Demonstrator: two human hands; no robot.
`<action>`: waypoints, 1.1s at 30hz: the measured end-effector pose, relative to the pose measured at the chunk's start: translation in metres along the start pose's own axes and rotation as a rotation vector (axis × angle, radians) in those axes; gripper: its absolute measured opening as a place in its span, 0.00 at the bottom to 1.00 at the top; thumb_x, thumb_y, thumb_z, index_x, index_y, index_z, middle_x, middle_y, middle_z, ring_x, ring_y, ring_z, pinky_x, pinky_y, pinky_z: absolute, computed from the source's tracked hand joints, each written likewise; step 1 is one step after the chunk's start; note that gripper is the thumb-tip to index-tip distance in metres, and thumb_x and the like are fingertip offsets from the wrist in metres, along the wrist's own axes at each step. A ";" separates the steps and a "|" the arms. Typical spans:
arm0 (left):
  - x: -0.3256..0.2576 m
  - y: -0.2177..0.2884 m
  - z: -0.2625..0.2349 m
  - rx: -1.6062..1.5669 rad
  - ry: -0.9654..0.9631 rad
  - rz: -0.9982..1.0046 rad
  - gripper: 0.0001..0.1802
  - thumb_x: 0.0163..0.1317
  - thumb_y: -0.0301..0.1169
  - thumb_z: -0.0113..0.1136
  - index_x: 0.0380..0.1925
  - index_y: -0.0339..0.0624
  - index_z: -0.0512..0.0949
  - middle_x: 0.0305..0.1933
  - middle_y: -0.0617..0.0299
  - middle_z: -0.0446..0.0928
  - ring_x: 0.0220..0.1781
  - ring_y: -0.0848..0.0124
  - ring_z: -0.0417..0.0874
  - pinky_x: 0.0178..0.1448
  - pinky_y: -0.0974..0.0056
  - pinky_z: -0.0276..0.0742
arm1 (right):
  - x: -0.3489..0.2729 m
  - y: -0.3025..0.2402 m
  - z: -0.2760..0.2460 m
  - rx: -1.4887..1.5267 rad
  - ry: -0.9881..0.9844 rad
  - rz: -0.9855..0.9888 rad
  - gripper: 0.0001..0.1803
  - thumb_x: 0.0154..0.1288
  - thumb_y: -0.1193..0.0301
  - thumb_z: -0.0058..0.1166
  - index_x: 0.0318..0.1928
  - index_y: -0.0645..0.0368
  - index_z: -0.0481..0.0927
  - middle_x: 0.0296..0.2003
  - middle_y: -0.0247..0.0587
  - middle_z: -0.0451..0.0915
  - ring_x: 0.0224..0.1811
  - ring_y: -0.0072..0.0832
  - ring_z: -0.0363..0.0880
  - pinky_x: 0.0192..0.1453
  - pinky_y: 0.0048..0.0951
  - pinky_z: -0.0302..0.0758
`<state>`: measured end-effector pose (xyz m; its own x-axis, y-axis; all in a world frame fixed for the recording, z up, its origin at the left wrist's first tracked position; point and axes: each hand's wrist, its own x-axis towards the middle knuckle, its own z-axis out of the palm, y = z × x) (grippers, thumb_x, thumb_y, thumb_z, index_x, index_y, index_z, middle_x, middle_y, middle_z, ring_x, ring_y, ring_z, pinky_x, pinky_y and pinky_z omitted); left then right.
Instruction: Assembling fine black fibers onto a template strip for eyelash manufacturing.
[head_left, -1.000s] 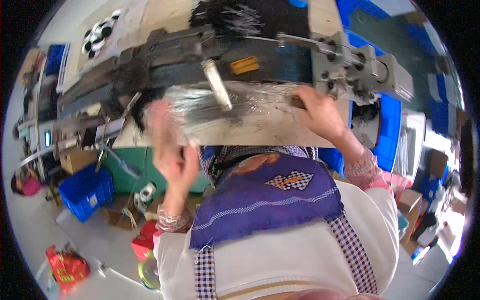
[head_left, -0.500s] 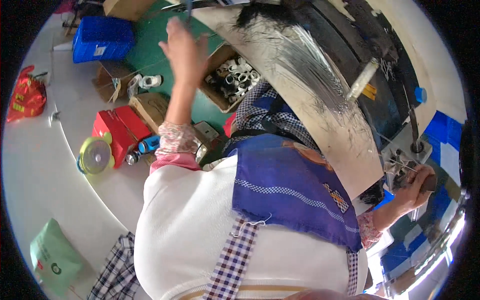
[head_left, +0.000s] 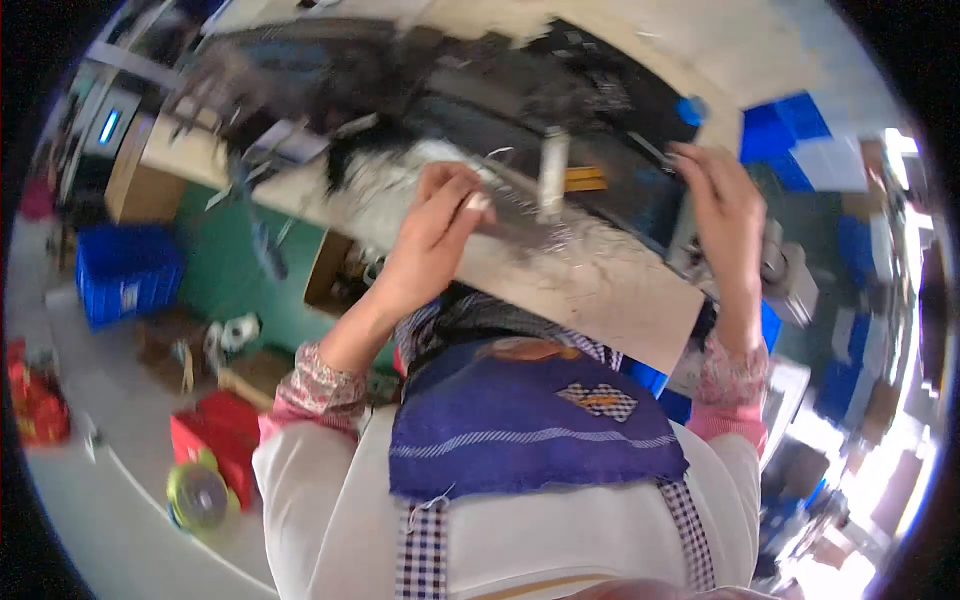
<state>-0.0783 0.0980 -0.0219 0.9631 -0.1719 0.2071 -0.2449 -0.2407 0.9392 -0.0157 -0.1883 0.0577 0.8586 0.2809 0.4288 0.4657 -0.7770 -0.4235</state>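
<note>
My left hand [head_left: 432, 232] is over the near part of the beige workbench [head_left: 640, 310], its fingers curled closed. What it holds is blurred; a greyish smear lies beside its fingertips, above the loose thin strands [head_left: 560, 240] on the board. At the right, above the edge of a dark mat [head_left: 490, 115], my right hand [head_left: 728, 205] is closed with thumb and finger pinched. Close to those fingertips is a thin metal rod [head_left: 652, 150], pointing up and left. Between my hands stand a pale upright cylinder [head_left: 552, 172] and a yellow piece [head_left: 586, 179].
A blue cap [head_left: 691, 110] sits near the mat's right edge. Blurred blue handles [head_left: 262, 235] show at the bench's left edge. Below are an open carton [head_left: 325, 275], a blue crate [head_left: 128, 272], a red box [head_left: 212, 440] and a small yellow-green fan [head_left: 197, 495]. Whitish blocks [head_left: 790, 280] stand at the right.
My left hand has come from above the floor at upper left to the bench. My right hand has left the block at the right and risen beside the mat. The view has turned.
</note>
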 end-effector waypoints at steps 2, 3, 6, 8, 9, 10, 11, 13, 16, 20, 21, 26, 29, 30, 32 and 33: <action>0.008 -0.005 0.026 -0.345 -0.059 -0.146 0.08 0.70 0.27 0.46 0.39 0.36 0.74 0.45 0.60 0.69 0.48 0.70 0.71 0.51 0.64 0.71 | 0.005 0.011 0.006 -0.037 -0.051 -0.136 0.10 0.59 0.77 0.52 0.42 0.62 0.78 0.37 0.42 0.78 0.40 0.41 0.78 0.42 0.34 0.76; 0.011 -0.005 0.042 -0.417 -0.161 -0.146 0.09 0.71 0.31 0.45 0.38 0.38 0.73 0.44 0.62 0.68 0.43 0.72 0.71 0.49 0.66 0.72 | 0.008 0.013 0.012 -0.015 -0.057 -0.205 0.11 0.57 0.77 0.52 0.42 0.62 0.78 0.38 0.41 0.77 0.42 0.42 0.76 0.43 0.36 0.76; 0.027 0.048 0.071 -0.835 0.055 -0.601 0.10 0.72 0.35 0.45 0.33 0.44 0.71 0.33 0.68 0.66 0.35 0.76 0.69 0.35 0.70 0.70 | 0.009 0.012 0.020 -0.205 -0.118 -0.280 0.12 0.54 0.78 0.52 0.41 0.60 0.77 0.36 0.40 0.75 0.42 0.39 0.76 0.43 0.36 0.77; 0.037 0.068 0.070 -0.946 -0.042 -0.572 0.10 0.72 0.35 0.45 0.32 0.45 0.71 0.32 0.68 0.66 0.31 0.77 0.67 0.32 0.70 0.68 | 0.013 0.014 0.021 -0.228 -0.096 -0.282 0.13 0.52 0.79 0.52 0.41 0.60 0.78 0.35 0.40 0.75 0.42 0.38 0.75 0.43 0.36 0.77; 0.038 0.078 0.067 -1.061 -0.103 -0.562 0.10 0.72 0.35 0.45 0.31 0.45 0.70 0.30 0.69 0.65 0.28 0.78 0.66 0.29 0.71 0.65 | 0.013 0.012 0.023 -0.228 -0.100 -0.301 0.14 0.50 0.79 0.52 0.40 0.59 0.78 0.34 0.39 0.75 0.42 0.37 0.75 0.43 0.35 0.77; 0.046 0.083 0.058 -1.274 -0.191 -0.480 0.09 0.71 0.33 0.47 0.31 0.44 0.70 0.30 0.69 0.66 0.21 0.81 0.60 0.22 0.74 0.58 | 0.016 0.013 0.024 -0.263 -0.076 -0.334 0.14 0.47 0.79 0.53 0.39 0.60 0.78 0.33 0.39 0.74 0.42 0.37 0.75 0.42 0.34 0.77; 0.052 0.090 0.039 -1.399 -0.195 -0.478 0.08 0.70 0.33 0.48 0.32 0.43 0.70 0.30 0.68 0.66 0.19 0.83 0.57 0.20 0.76 0.54 | 0.015 0.011 0.026 -0.264 -0.076 -0.328 0.14 0.47 0.79 0.53 0.39 0.60 0.78 0.33 0.39 0.74 0.42 0.37 0.75 0.42 0.34 0.77; 0.062 0.085 0.001 -1.757 -0.170 -0.531 0.07 0.69 0.31 0.49 0.33 0.41 0.71 0.32 0.66 0.68 0.16 0.86 0.53 0.15 0.78 0.46 | 0.018 0.011 0.029 -0.250 -0.132 -0.333 0.14 0.45 0.79 0.54 0.38 0.60 0.77 0.32 0.40 0.74 0.41 0.37 0.75 0.42 0.33 0.78; 0.058 0.053 -0.042 -2.072 -0.121 -0.437 0.10 0.71 0.35 0.44 0.42 0.41 0.70 0.34 0.65 0.65 0.14 0.83 0.53 0.14 0.76 0.47 | 0.003 0.004 0.016 -0.155 -0.085 -0.321 0.13 0.43 0.81 0.55 0.35 0.61 0.76 0.30 0.41 0.73 0.38 0.38 0.75 0.39 0.33 0.77; 0.019 0.037 -0.025 -0.783 0.154 -0.149 0.11 0.68 0.32 0.50 0.44 0.38 0.77 0.24 0.65 0.70 0.17 0.83 0.61 0.18 0.75 0.55 | 0.026 0.017 0.022 -0.174 0.020 -0.261 0.10 0.47 0.78 0.54 0.34 0.63 0.75 0.30 0.43 0.73 0.35 0.41 0.76 0.40 0.37 0.76; 0.017 0.038 -0.017 -0.423 0.095 -0.098 0.10 0.66 0.30 0.53 0.41 0.39 0.80 0.25 0.63 0.75 0.19 0.83 0.66 0.21 0.76 0.60 | 0.043 0.024 0.026 -0.269 0.043 -0.234 0.09 0.50 0.77 0.53 0.35 0.63 0.76 0.30 0.44 0.73 0.35 0.42 0.76 0.40 0.38 0.76; 0.104 0.043 0.079 0.070 -0.413 0.087 0.11 0.58 0.33 0.56 0.31 0.37 0.83 0.24 0.50 0.79 0.25 0.64 0.81 0.33 0.64 0.73 | 0.087 0.061 0.023 -0.337 -0.051 -0.218 0.07 0.59 0.73 0.52 0.38 0.61 0.77 0.34 0.46 0.76 0.40 0.44 0.76 0.44 0.39 0.73; 0.133 0.017 0.092 0.013 -0.404 -0.024 0.12 0.56 0.34 0.55 0.30 0.37 0.83 0.27 0.47 0.80 0.29 0.58 0.83 0.35 0.61 0.75 | 0.059 0.037 -0.003 0.068 -0.295 -0.178 0.07 0.57 0.72 0.56 0.35 0.62 0.76 0.31 0.45 0.75 0.38 0.44 0.75 0.43 0.38 0.72; 0.136 0.018 0.093 -0.004 -0.392 -0.026 0.12 0.56 0.34 0.55 0.30 0.37 0.83 0.27 0.47 0.80 0.29 0.58 0.83 0.35 0.61 0.75 | 0.051 0.035 -0.005 0.058 -0.312 -0.184 0.07 0.57 0.72 0.56 0.35 0.62 0.76 0.31 0.45 0.75 0.38 0.44 0.75 0.43 0.38 0.72; 0.138 0.023 0.085 0.208 -0.380 0.048 0.12 0.55 0.34 0.56 0.31 0.37 0.83 0.27 0.46 0.80 0.31 0.54 0.83 0.37 0.58 0.77 | 0.032 0.039 0.003 0.035 -0.232 -0.308 0.07 0.56 0.73 0.57 0.33 0.62 0.75 0.29 0.44 0.74 0.37 0.42 0.75 0.41 0.37 0.72; 0.135 0.030 0.082 0.566 -0.261 0.229 0.09 0.52 0.31 0.56 0.28 0.38 0.82 0.26 0.52 0.80 0.31 0.55 0.82 0.36 0.57 0.78 | 0.030 0.039 0.009 0.037 -0.246 -0.306 0.07 0.56 0.73 0.57 0.33 0.62 0.75 0.29 0.44 0.74 0.37 0.42 0.75 0.41 0.37 0.72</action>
<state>0.0349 -0.0109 0.0122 0.8385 -0.4871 0.2444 -0.5297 -0.6229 0.5757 0.0302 -0.2051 0.0469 0.7023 0.6269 0.3374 0.7119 -0.6165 -0.3363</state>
